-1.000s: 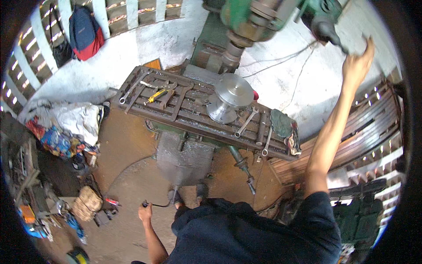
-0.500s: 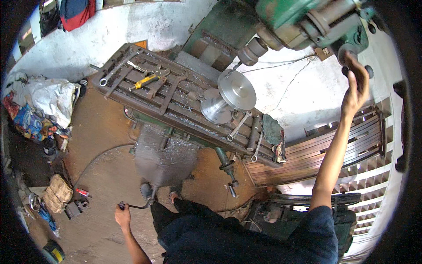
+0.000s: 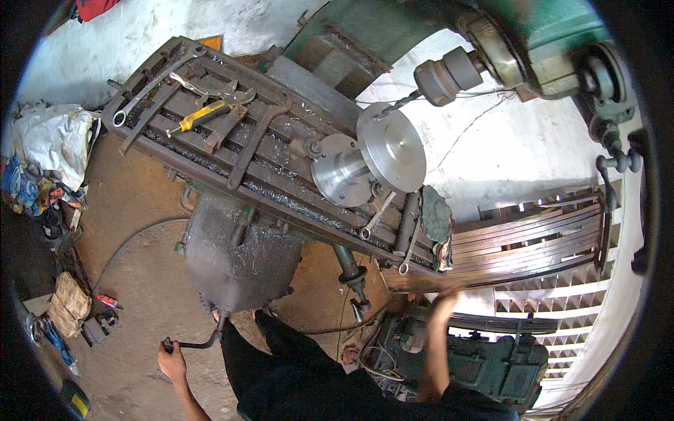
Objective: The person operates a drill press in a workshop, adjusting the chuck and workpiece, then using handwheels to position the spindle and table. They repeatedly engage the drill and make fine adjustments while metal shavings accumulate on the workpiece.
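Your left hand (image 3: 172,363) grips the crank handle (image 3: 200,343) below the slotted worktop (image 3: 281,175); your right hand (image 3: 442,302), blurred under that worktop's right end, has a grip I cannot tell.

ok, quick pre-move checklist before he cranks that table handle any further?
1. Left hand on crank handle: ok, gripped.
2. Right hand clear of the drill bit: ok, low by the table edge, blurred.
3. Flanged workpiece clamped: cannot tell.
4. Bit clear of workpiece: cannot tell, tip looks very close.
5. Table free of loose tools: not ok, wrenches and yellow-handled screwdriver lying on it.
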The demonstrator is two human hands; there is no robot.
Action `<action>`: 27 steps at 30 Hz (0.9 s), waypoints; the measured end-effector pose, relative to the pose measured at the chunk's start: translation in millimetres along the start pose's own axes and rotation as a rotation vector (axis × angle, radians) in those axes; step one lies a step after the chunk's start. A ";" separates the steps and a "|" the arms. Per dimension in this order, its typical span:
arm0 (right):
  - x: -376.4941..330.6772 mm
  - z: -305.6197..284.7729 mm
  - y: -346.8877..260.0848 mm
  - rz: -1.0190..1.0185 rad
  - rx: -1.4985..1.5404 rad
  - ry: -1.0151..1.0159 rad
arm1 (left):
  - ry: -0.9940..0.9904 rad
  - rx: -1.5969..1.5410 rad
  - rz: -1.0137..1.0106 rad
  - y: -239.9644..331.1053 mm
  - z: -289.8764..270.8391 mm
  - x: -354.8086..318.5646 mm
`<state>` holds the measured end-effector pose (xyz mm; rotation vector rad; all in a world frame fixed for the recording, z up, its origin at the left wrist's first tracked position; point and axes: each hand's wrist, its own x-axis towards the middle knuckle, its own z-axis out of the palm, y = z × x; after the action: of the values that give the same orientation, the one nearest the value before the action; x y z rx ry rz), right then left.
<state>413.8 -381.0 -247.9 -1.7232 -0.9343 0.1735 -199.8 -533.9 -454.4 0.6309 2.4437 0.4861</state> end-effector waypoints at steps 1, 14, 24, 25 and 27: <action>-23.9 -8.6 51.8 0.157 -0.142 -0.269 | 0.024 0.008 0.000 -1.0 1.7 -0.1; -252.6 26.8 263.6 0.762 -0.163 -0.780 | 0.004 0.113 -0.005 -3.2 5.6 2.2; -181.2 -26.0 253.8 0.129 -0.692 -0.399 | -0.120 0.113 -0.030 27.1 -12.2 -2.5; -182.0 -21.7 264.7 0.060 -0.678 -0.396 | -0.127 0.145 -0.055 26.2 -11.9 -2.6; -185.9 -11.9 284.6 0.403 -0.703 -0.582 | -0.114 0.115 -0.033 24.7 -11.7 -2.6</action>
<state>435.5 -533.4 -551.3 -2.5862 -1.1292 0.7076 -196.9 -517.3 -432.8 0.6469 2.3825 0.2902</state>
